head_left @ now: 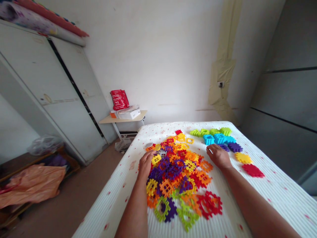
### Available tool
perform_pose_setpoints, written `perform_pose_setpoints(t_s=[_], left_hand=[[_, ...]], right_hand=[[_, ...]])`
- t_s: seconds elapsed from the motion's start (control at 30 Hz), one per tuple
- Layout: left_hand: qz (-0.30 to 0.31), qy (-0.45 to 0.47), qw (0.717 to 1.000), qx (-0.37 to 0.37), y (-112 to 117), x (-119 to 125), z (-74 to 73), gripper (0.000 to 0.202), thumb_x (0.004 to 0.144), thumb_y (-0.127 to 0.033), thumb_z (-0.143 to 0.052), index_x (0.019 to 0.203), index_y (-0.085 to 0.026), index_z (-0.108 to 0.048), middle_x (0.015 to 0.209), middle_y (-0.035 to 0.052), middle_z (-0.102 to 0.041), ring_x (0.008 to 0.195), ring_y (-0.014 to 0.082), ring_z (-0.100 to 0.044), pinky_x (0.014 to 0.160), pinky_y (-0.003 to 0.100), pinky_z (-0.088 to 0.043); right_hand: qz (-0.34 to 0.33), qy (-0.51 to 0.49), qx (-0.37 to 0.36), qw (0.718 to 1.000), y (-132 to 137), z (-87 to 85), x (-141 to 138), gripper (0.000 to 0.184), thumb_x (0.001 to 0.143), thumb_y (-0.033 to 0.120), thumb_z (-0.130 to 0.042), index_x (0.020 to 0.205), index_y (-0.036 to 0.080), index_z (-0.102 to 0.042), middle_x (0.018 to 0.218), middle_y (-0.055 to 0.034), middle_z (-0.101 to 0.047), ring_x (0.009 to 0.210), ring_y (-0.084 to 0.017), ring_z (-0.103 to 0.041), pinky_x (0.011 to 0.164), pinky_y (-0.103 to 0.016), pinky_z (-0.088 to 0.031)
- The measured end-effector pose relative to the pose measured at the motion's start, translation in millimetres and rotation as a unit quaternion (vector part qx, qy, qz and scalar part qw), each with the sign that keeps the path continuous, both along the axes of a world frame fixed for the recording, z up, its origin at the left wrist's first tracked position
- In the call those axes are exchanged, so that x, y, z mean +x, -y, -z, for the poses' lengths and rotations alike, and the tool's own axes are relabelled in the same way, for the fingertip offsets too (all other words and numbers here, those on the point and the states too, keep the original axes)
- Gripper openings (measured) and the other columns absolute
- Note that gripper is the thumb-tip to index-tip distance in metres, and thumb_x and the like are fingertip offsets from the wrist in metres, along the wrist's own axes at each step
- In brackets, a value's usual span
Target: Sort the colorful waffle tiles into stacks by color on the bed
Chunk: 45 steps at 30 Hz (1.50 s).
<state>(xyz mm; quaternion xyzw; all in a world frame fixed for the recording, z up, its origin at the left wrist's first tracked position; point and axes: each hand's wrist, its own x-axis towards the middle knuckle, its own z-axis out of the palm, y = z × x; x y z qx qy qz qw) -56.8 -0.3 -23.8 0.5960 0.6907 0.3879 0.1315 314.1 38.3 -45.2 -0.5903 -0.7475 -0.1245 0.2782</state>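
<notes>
A large heap of multicoloured plastic waffle-shaped interlocking blocks (174, 175) lies in the middle of the mattress. My left hand (146, 164) rests on the heap's left side, its fingers curled down among the pieces. My right hand (218, 156) lies palm down at the heap's right edge, and nothing shows in it. Beyond that hand, sorted groups run along the right: green blocks (210, 132), cyan blocks (218, 138), purple blocks (230, 147), yellow blocks (243, 158) and red blocks (253, 170).
The heap and groups lie on a white ribbed mattress (274, 198) with small red specks. Beyond it stand a small wooden side table (123, 118) with a red bag and white box, and a white wardrobe (71, 92). Brown floor lies to the left.
</notes>
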Motion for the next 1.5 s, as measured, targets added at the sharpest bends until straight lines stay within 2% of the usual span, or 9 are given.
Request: perform_pose_setpoints(t_s=[0.13, 0.3, 0.4, 0.6, 0.77, 0.83, 1.1, 1.33, 1.5], left_hand=[[-0.078, -0.036, 0.996, -0.034, -0.4, -5.0, -1.5, 0.042, 0.087, -0.023, -0.030, 0.114, -0.019, -0.061, 0.118, 0.0073, -0.064, 0.111, 0.0162, -0.056, 0.094, 0.027, -0.040], [-0.129, -0.112, 0.978, -0.116, -0.5, 2.4, -2.7, 0.035, 0.078, -0.033, -0.049, 0.109, -0.026, -0.063, 0.102, 0.0080, -0.069, 0.104, 0.0283, -0.058, 0.089, 0.042, -0.040], [-0.129, -0.143, 0.972, -0.134, -1.0, 8.4, -4.9, 0.037, 0.076, -0.035, -0.052, 0.111, -0.027, -0.062, 0.104, 0.0084, -0.069, 0.107, 0.0309, -0.056, 0.088, 0.045, -0.038], [-0.120, -0.146, 0.970, -0.152, -1.3, 8.6, -8.1, 0.045, 0.076, -0.034, -0.052, 0.121, -0.031, -0.053, 0.103, 0.0022, -0.070, 0.099, 0.0248, -0.061, 0.082, 0.038, -0.041], [-0.130, -0.175, 0.964, -0.152, 0.8, 14.8, -9.6, 0.044, 0.076, -0.036, -0.050, 0.119, -0.026, -0.054, 0.102, 0.0099, -0.069, 0.106, 0.0312, -0.056, 0.087, 0.047, -0.036], [-0.126, -0.179, 0.964, -0.150, 1.4, 16.6, -9.9, 0.045, 0.076, -0.038, -0.051, 0.119, -0.027, -0.054, 0.102, 0.0101, -0.068, 0.106, 0.0315, -0.056, 0.087, 0.048, -0.036], [-0.111, -0.157, 0.972, -0.134, -2.0, 12.0, -6.3, 0.050, 0.074, -0.029, -0.054, 0.124, -0.034, -0.047, 0.104, 0.0011, -0.068, 0.103, 0.0216, -0.059, 0.084, 0.036, -0.039], [-0.122, -0.183, 0.962, -0.160, -0.7, 15.1, -7.1, 0.041, 0.076, -0.041, -0.052, 0.114, -0.026, -0.056, 0.104, 0.0109, -0.068, 0.106, 0.0314, -0.058, 0.085, 0.045, -0.037], [-0.118, -0.176, 0.963, -0.169, -1.6, 14.2, -6.6, 0.035, 0.077, -0.035, -0.051, 0.111, -0.028, -0.053, 0.101, 0.0065, -0.069, 0.102, 0.0270, -0.061, 0.083, 0.040, -0.038]], right_hand=[[-0.001, 0.000, -0.008, 1.000, 0.7, -1.3, -0.2, 0.033, 0.089, 0.027, -0.037, 0.081, 0.017, -0.067, 0.086, -0.0092, -0.067, 0.079, -0.017, -0.059, 0.069, -0.025, -0.038], [-0.003, -0.002, -0.007, 1.000, 0.2, 0.3, -0.1, 0.033, 0.089, 0.028, -0.037, 0.082, 0.017, -0.067, 0.086, -0.0090, -0.067, 0.078, -0.017, -0.060, 0.068, -0.024, -0.037], [-0.003, -0.001, -0.008, 1.000, -0.4, 1.7, 0.3, 0.032, 0.088, 0.028, -0.038, 0.084, 0.016, -0.067, 0.086, -0.0089, -0.067, 0.079, -0.017, -0.060, 0.068, -0.024, -0.037], [-0.002, 0.005, -0.017, 1.000, 0.5, -0.1, -0.7, 0.032, 0.089, 0.028, -0.037, 0.083, 0.016, -0.067, 0.086, -0.0091, -0.067, 0.079, -0.018, -0.060, 0.068, -0.025, -0.038], [-0.008, 0.006, -0.023, 1.000, 1.7, -2.4, -1.0, 0.032, 0.088, 0.027, -0.038, 0.082, 0.016, -0.066, 0.084, -0.0090, -0.066, 0.077, -0.017, -0.060, 0.068, -0.024, -0.038], [-0.007, 0.005, -0.026, 1.000, 1.7, -2.4, -1.2, 0.032, 0.088, 0.027, -0.037, 0.083, 0.016, -0.067, 0.084, -0.0089, -0.066, 0.078, -0.017, -0.060, 0.068, -0.025, -0.038], [-0.006, 0.006, -0.038, 0.999, 1.2, -1.9, -2.3, 0.032, 0.089, 0.027, -0.036, 0.083, 0.016, -0.066, 0.086, -0.0095, -0.066, 0.080, -0.018, -0.059, 0.070, -0.025, -0.038], [-0.007, 0.010, -0.027, 1.000, -0.1, 1.0, -1.3, 0.032, 0.089, 0.027, -0.037, 0.082, 0.016, -0.066, 0.085, -0.0086, -0.066, 0.078, -0.018, -0.059, 0.068, -0.025, -0.038], [-0.006, 0.012, -0.015, 1.000, -1.8, 4.0, -0.7, 0.031, 0.089, 0.027, -0.038, 0.081, 0.016, -0.066, 0.084, -0.0082, -0.066, 0.076, -0.016, -0.059, 0.067, -0.024, -0.038]])
